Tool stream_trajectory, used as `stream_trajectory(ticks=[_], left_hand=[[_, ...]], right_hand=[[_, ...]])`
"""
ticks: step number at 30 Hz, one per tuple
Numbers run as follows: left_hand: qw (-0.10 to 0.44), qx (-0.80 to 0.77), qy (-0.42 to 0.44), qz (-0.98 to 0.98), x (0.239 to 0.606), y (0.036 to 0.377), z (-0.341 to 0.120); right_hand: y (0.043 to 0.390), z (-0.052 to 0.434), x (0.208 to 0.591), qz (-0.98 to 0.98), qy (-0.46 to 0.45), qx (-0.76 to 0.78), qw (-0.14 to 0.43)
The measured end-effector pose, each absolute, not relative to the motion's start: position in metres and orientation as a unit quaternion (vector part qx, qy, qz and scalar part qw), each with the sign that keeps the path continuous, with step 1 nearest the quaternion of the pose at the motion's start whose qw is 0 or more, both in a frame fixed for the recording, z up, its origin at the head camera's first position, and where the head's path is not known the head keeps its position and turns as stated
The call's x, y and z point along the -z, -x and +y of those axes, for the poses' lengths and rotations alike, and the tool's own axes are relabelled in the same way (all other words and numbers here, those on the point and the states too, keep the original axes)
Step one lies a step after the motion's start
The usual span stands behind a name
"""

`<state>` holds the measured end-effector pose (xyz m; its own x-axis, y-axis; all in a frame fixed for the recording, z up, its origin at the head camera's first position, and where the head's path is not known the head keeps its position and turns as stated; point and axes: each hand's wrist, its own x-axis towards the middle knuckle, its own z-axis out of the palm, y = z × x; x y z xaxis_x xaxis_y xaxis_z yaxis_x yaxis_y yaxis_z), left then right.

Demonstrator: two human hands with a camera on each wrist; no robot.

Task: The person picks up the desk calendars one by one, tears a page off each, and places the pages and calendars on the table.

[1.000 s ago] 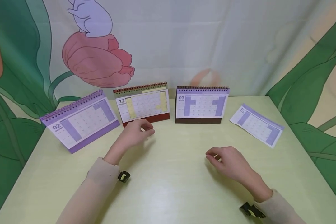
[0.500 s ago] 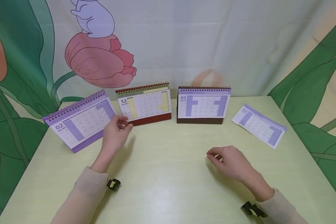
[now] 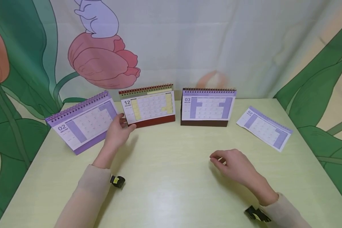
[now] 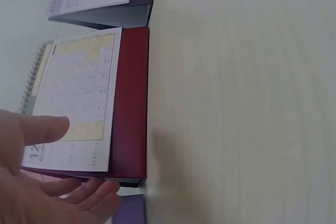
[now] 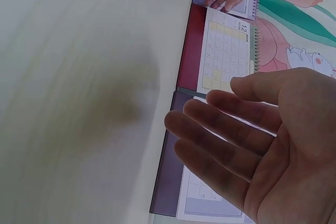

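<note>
Three desk calendars stand along the back of the pale table: a purple one showing 02, a red-based one showing 12 and a dark-based one showing 03. My left hand reaches into the gap between the 02 and 12 calendars, fingers relaxed and holding nothing. In the left wrist view its thumb lies over the lower left of the 12 page. My right hand hovers low over the table's middle right, fingers loosely curled and empty, palm showing in the right wrist view.
A loose 02 calendar sheet lies flat at the back right. A printed curtain with a pink tulip hangs right behind the table. The table's front half holds only my forearms.
My left hand has swung left, from in front of the 12 calendar's base to the gap beside the 02 calendar. The right hand has stayed put.
</note>
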<state>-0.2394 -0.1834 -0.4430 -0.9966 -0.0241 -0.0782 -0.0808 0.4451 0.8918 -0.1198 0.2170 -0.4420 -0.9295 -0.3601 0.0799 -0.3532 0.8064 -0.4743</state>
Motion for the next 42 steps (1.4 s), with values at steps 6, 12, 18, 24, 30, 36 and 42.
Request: stream_trajectory(ticks=[6,12,18,24,30,36,42], left_hand=[[0.046,-0.609,0.052,0.79,0.45,0.251,-0.187],[0.044,-0.587,0.056,0.806,0.454,0.259,-0.186],[0.024,-0.517,0.029,0.855,0.454,0.263,-0.183],[0.001,-0.45,0.017,0.893,0.45,0.264,-0.181],[0.007,-0.435,0.016,0.9,0.452,0.266,-0.182],[-0.003,-0.443,0.007,0.897,0.456,0.268,-0.184],[0.009,-0.489,0.0,0.872,0.456,0.268,-0.183]], right_hand=[[0.119,0.216,0.442,0.948,0.193,0.254,0.006],[0.119,0.216,0.441,0.947,0.191,0.257,0.015],[0.121,0.215,0.443,0.945,0.2,0.259,0.025],[0.121,0.214,0.442,0.944,0.209,0.256,0.023],[0.12,0.213,0.441,0.943,0.212,0.254,0.023],[0.119,0.212,0.439,0.943,0.213,0.255,0.024],[0.119,0.213,0.439,0.944,0.211,0.254,0.027]])
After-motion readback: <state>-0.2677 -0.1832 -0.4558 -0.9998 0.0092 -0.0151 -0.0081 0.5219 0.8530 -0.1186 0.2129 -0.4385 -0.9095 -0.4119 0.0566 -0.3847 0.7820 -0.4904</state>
